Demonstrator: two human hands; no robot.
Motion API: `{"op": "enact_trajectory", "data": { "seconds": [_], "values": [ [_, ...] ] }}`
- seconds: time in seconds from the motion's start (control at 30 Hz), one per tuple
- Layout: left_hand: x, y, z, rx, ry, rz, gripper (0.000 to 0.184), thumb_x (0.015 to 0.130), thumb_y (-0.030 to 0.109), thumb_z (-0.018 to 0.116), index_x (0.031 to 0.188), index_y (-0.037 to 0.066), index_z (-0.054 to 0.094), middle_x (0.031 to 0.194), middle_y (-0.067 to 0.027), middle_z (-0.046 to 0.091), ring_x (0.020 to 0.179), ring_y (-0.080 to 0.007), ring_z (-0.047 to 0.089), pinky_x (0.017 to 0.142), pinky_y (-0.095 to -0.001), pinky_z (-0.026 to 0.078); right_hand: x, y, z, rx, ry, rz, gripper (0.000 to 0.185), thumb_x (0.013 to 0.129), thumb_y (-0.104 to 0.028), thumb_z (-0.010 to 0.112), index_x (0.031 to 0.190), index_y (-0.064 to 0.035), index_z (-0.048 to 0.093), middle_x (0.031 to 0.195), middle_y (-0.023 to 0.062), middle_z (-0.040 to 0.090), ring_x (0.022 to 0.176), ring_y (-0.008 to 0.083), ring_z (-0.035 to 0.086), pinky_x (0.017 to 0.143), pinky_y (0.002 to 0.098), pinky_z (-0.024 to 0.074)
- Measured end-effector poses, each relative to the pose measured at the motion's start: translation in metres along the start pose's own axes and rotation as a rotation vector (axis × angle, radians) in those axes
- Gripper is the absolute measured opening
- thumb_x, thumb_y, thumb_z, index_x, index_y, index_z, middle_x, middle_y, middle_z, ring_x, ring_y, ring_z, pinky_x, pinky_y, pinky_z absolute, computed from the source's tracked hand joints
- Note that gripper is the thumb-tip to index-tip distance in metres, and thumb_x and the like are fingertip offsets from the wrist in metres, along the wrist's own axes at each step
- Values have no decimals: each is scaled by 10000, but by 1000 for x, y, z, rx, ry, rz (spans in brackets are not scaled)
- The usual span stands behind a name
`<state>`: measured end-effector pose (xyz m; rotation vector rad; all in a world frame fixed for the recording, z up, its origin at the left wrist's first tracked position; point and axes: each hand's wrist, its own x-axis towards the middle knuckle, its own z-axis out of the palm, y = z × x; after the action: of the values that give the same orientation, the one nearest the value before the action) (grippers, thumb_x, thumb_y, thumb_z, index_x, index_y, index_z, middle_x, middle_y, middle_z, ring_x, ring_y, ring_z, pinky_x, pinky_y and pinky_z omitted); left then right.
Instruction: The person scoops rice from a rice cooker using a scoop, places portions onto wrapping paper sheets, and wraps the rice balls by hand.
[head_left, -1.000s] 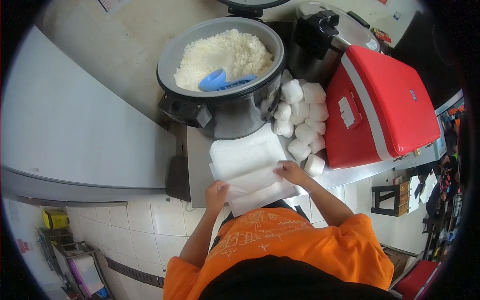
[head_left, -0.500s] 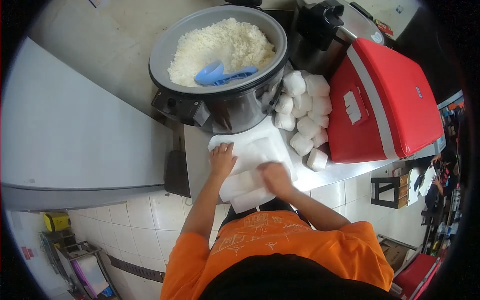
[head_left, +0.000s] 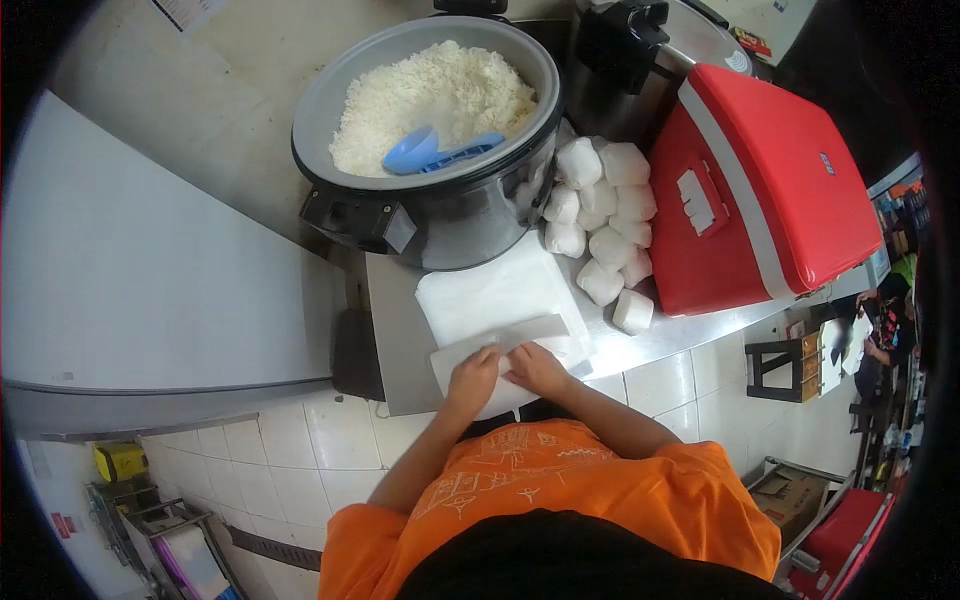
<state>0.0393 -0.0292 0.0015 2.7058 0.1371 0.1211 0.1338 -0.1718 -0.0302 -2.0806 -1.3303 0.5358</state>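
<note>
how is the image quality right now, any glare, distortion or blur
Head view: black fisheye corners; the fridge-like grey panel looks bowed along its lower edge; bright glare on the steel table near its front edge; background at far right small and soft; rice fairly clear.

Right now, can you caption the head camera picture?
Left grip and right grip on folded white paper, near a round grey-rimmed rice cooker.

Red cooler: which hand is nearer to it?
Right. The right hand is at the white paper, left of the red cooler; the left hand is further left, so farther off.
</note>
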Motion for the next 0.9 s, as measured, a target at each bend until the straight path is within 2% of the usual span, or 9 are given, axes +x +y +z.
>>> {"op": "enact_trajectory", "data": {
  "seconds": [0.1,0.17,0.2,0.27,0.37,0.43,0.63,0.77,0.9],
  "values": [
    [-20,4,12,-67,176,22,162,791,49,520,933,-2,580,1135,-118,572,917,-276,617,735,-344,530,-15,11,-10,65,41,107,471,772,-164,623,1175,2,445,1075,238,522,1078,383,469,918,445,386],
    [-27,4,21,3,290,75,249,795,43,513,1029,-13,580,1146,-115,565,1009,-251,586,814,-356,500,-28,28,-17,-441,38,64,584,738,-137,658,1242,2,398,1202,223,480,1110,394,471,988,503,310],
    [-27,4,17,2,296,72,249,795,43,513,1029,-13,580,1146,-115,565,1009,-251,586,814,-356,500,-28,26,-24,-445,36,58,584,738,-137,658,1242,2,398,1202,223,480,1110,394,471,988,503,310],
    [-29,5,11,116,276,135,291,792,43,520,1075,-1,573,1189,-108,544,1085,-246,533,883,-359,459,-31,20,-41,-351,394,321,624,730,-95,630,1294,-10,377,1311,216,407,1221,395,379,1043,526,212],
    [-29,9,8,100,236,95,340,780,58,546,1116,4,556,1193,-121,531,1113,-263,498,926,-369,423,-19,-17,-44,-249,434,32,580,726,-111,622,1256,-2,412,1323,194,401,1251,384,343,1038,513,234],
    [-31,5,6,28,196,88,354,775,65,559,1122,-4,549,1193,-127,527,1106,-272,496,924,-368,423,-12,-24,-20,-94,251,-260,518,754,-77,579,1247,-15,430,1314,183,420,1246,344,374,1025,498,273],
    [-53,-13,20,-137,274,-164,311,768,92,586,1062,-10,570,1137,-136,540,1034,-296,513,904,-384,426,-27,16,4,-194,347,-119,447,739,-87,609,1176,-49,528,1226,122,519,1159,309,464,974,470,355],
    [-53,-39,26,-54,184,-198,189,775,155,595,940,80,647,1051,-87,596,962,-306,534,810,-401,439,-15,31,-21,-357,321,-148,204,719,-140,639,921,-111,651,1136,45,556,1076,258,489,933,438,366],
    [-29,-48,10,-148,9,-403,157,771,188,604,846,62,661,897,-99,615,896,-334,554,748,-421,451,25,29,-40,-398,26,171,258,666,-320,694,822,-123,635,986,39,531,984,263,444,812,399,356]
  ]
}}
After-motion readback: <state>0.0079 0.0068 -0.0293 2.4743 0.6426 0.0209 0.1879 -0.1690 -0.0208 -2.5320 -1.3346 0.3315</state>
